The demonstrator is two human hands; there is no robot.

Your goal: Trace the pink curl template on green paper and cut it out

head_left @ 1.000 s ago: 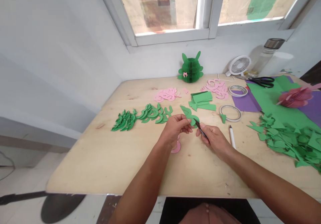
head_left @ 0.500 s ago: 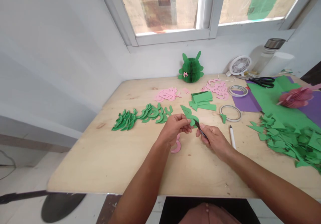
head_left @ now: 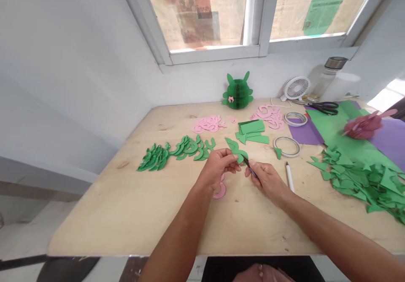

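My left hand (head_left: 223,164) pinches a curved green paper cutout (head_left: 236,150) between thumb and fingers, above the table. Closed around small dark scissors, my right hand (head_left: 265,178) holds the blades (head_left: 247,162) slanting up-left against the cutout's edge. Its fingers hide the handles. Partly behind my left wrist lies a curved pink cutout (head_left: 220,191). Left of my hands are a cluster of green arcs (head_left: 191,147) and a stack of green pieces (head_left: 154,156). A white pen (head_left: 290,177) lies right of my right hand.
Green scraps (head_left: 363,181) heap at the right. Behind my hands lie green strips (head_left: 252,130), pink cutouts (head_left: 209,124) and tape rolls (head_left: 295,119). A green honeycomb figure (head_left: 238,94), white fan (head_left: 296,89) and bottle (head_left: 325,77) stand along the wall; black scissors (head_left: 324,107) lie near them.
The camera view has shifted slightly, so the scene sits lower and a little to the left. Both hands keep their holds, with the blades still at the green cutout.
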